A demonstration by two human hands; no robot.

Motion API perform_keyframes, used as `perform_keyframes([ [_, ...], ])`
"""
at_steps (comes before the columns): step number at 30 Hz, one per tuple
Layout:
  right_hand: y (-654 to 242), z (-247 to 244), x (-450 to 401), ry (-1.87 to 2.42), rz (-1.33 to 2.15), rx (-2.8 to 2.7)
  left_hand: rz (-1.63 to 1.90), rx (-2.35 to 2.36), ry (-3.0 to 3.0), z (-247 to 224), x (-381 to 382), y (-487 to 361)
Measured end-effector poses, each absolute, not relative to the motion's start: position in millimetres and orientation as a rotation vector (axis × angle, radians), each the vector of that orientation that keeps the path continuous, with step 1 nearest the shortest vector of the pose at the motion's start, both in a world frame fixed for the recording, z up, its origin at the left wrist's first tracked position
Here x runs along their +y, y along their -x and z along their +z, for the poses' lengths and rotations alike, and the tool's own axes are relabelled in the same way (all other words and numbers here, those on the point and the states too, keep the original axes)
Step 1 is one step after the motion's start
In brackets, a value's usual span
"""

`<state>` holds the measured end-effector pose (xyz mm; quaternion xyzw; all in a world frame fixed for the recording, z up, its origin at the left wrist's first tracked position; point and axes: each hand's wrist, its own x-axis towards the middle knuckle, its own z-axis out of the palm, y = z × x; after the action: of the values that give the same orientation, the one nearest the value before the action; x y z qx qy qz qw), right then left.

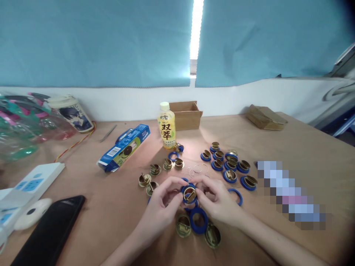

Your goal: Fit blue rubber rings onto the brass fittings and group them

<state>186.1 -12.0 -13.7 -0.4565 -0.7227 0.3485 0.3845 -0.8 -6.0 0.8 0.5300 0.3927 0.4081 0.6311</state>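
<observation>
Between my two hands is a brass-coloured round piece with a blue ring (189,194), pinched from both sides. My left hand (165,201) grips its left edge with thumb and fingers. On its right edge, the thumb and fingers of my right hand (215,197) are closed. Just below lie a loose blue ring (199,221) and two brass pieces (183,225) (213,235). Several brass pieces without blue rings (155,169) sit to the upper left. Several brass pieces with blue rings (230,176) are grouped to the upper right. Thin metal rings (197,169) lie beyond my hands.
A yellow drink bottle (166,129) stands before an open cardboard box (185,119). Left are a blue box (124,147), a cup (73,114), plastic bottles (19,129) and a black phone (50,232). A brown packet (264,117) lies back right; a pixelated object (288,195) lies right.
</observation>
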Motion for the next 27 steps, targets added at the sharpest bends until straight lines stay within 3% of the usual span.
perform_keyframes([
  [27,-187.0,-14.1,-11.5,1.188,0.925,-1.794,0.901,0.859,-1.199,0.8,-10.5,-0.1],
])
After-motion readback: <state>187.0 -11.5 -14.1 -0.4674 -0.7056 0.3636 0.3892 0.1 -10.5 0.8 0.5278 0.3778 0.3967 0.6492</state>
